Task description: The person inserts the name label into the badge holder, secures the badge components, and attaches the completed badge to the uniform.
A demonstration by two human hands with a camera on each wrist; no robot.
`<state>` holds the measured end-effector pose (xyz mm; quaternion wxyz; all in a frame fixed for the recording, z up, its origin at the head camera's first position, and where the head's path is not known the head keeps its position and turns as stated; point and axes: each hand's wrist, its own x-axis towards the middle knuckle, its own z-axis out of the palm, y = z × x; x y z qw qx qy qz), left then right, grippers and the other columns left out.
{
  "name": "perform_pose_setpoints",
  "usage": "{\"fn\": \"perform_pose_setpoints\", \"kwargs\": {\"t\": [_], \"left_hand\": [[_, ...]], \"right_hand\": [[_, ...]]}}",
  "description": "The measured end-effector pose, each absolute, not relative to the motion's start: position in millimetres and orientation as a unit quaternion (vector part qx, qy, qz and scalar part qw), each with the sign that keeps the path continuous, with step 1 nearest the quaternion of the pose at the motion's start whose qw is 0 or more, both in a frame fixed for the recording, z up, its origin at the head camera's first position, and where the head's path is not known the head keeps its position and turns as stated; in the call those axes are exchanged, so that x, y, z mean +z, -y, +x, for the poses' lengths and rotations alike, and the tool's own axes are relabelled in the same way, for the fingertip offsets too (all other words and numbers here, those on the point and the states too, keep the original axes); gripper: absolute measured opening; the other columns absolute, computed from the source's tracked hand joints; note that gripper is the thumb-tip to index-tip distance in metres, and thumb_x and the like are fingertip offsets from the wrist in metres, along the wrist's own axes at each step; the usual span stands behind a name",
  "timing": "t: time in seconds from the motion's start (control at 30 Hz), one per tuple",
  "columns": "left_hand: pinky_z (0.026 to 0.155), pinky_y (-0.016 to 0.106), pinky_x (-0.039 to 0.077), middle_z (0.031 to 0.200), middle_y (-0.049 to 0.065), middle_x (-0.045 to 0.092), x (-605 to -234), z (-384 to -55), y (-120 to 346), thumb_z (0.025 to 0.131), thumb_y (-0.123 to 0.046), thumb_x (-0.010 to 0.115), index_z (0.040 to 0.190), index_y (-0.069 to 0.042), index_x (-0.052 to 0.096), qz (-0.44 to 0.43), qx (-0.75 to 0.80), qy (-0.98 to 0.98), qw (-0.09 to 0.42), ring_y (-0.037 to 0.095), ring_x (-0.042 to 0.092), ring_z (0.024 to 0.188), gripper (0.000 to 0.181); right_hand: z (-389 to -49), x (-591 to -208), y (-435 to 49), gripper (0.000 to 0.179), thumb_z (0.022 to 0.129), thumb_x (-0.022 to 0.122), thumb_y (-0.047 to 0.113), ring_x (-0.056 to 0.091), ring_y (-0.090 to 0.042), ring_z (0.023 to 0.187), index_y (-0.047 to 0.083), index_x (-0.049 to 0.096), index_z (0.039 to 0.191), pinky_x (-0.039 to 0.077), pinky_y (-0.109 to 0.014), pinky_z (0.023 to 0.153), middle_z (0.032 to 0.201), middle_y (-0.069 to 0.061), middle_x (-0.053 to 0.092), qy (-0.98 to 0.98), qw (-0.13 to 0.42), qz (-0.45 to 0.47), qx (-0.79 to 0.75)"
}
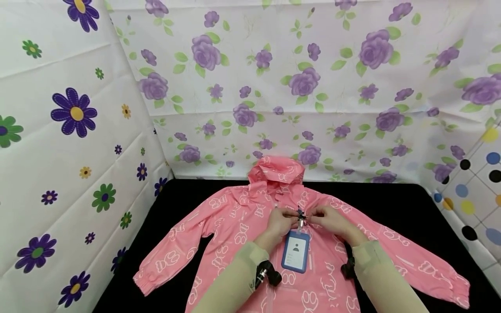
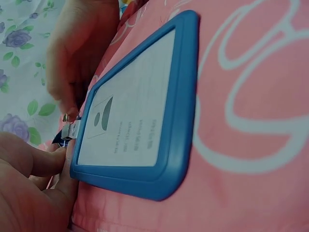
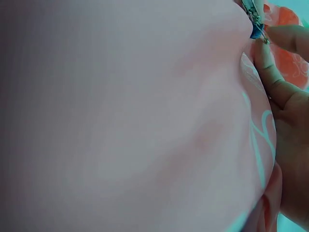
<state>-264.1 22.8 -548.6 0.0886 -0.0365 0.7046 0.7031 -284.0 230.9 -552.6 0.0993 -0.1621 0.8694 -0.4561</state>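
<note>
A pink hooded jacket with white cartoon outlines lies spread out, hood away from me. On its chest rests a blue-framed ID badge with a white card, hanging from a short strap. Above the badge is a metal badge clip with a pin and a dark blue part. My left hand pinches this clip from the left, fingers at the badge's top edge in the left wrist view. From the right, thumb and index finger of my right hand pinch the pin end. Fingers partly hide the clip.
The jacket lies on a black tabletop, sleeves stretched to both sides. A white backdrop with purple roses stands behind, a daisy-printed sheet at left and a dotted sheet at right.
</note>
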Motion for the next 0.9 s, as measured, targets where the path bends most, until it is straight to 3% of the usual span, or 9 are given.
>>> {"fn": "perform_pose_setpoints", "kwargs": {"t": [0.27, 0.47, 0.57, 0.73, 0.8, 0.9], "left_hand": [[0.07, 0.028, 0.065, 0.09, 0.013, 0.074, -549.9, -266.6, -18.0, 0.095, 0.014, 0.069, 0.103, 0.007, 0.077, 0.007, 0.665, -0.743, 0.078, 0.017, 0.074, 0.075, 0.013], [0.067, 0.022, 0.057, 0.088, 0.009, 0.074, -546.6, -270.7, -5.4, 0.084, 0.011, 0.076, 0.102, 0.001, 0.079, 0.088, 0.551, -0.83, 0.007, 0.01, 0.066, 0.074, 0.021], [0.073, 0.023, 0.056, 0.101, 0.01, 0.073, -544.3, -273.4, 0.0, 0.083, 0.009, 0.077, 0.11, -0.002, 0.078, 0.15, 0.465, -0.872, -0.028, 0.017, 0.068, 0.085, 0.029], [0.099, 0.035, 0.055, 0.125, 0.007, 0.066, -538.5, -277.0, 0.8, 0.08, -0.003, 0.088, 0.12, -0.008, 0.075, 0.246, 0.313, -0.914, -0.079, 0.024, 0.064, 0.113, 0.042], [0.104, 0.037, 0.052, 0.124, 0.004, 0.069, -538.1, -277.9, -1.0, 0.079, -0.01, 0.093, 0.119, -0.01, 0.076, 0.259, 0.291, -0.917, -0.087, 0.022, 0.063, 0.115, 0.043], [0.101, 0.036, 0.051, 0.112, 0.001, 0.074, -540.7, -279.9, -4.0, 0.08, -0.017, 0.095, 0.114, -0.013, 0.077, 0.263, 0.291, -0.916, -0.086, 0.019, 0.062, 0.11, 0.039]], "right_hand": [[-285.4, -552.6, -231.7, 0.015, 0.103, 0.07, 0.017, 0.062, -0.018, 0.087, 0.005, 0.078, 0.102, 0.05, -0.031, 0.082, 0.099, -0.004, 0.073, -0.862, 0.119, -0.137, -0.473], [-285.9, -553.1, -232.6, 0.015, 0.102, 0.073, 0.021, 0.062, -0.019, 0.086, 0.008, 0.079, 0.102, 0.05, -0.032, 0.081, 0.099, -0.003, 0.073, -0.861, 0.133, -0.118, -0.476], [-286.2, -551.9, -233.1, 0.016, 0.101, 0.074, 0.023, 0.063, -0.019, 0.086, 0.008, 0.08, 0.103, 0.051, -0.033, 0.082, 0.098, -0.003, 0.074, -0.857, 0.144, -0.111, -0.482], [-285.6, -547.2, -231.8, 0.02, 0.101, 0.074, 0.025, 0.065, -0.02, 0.088, 0.006, 0.079, 0.106, 0.053, -0.035, 0.083, 0.101, -0.005, 0.074, -0.849, 0.161, -0.091, -0.495], [-285.8, -547.2, -231.6, 0.02, 0.102, 0.073, 0.024, 0.065, -0.021, 0.09, 0.005, 0.079, 0.107, 0.053, -0.035, 0.084, 0.103, -0.006, 0.074, -0.848, 0.162, -0.091, -0.497], [-286.8, -548.5, -231.5, 0.02, 0.103, 0.071, 0.023, 0.064, -0.02, 0.092, 0.004, 0.079, 0.108, 0.051, -0.035, 0.086, 0.105, -0.006, 0.073, -0.849, 0.155, -0.092, -0.497]]}}
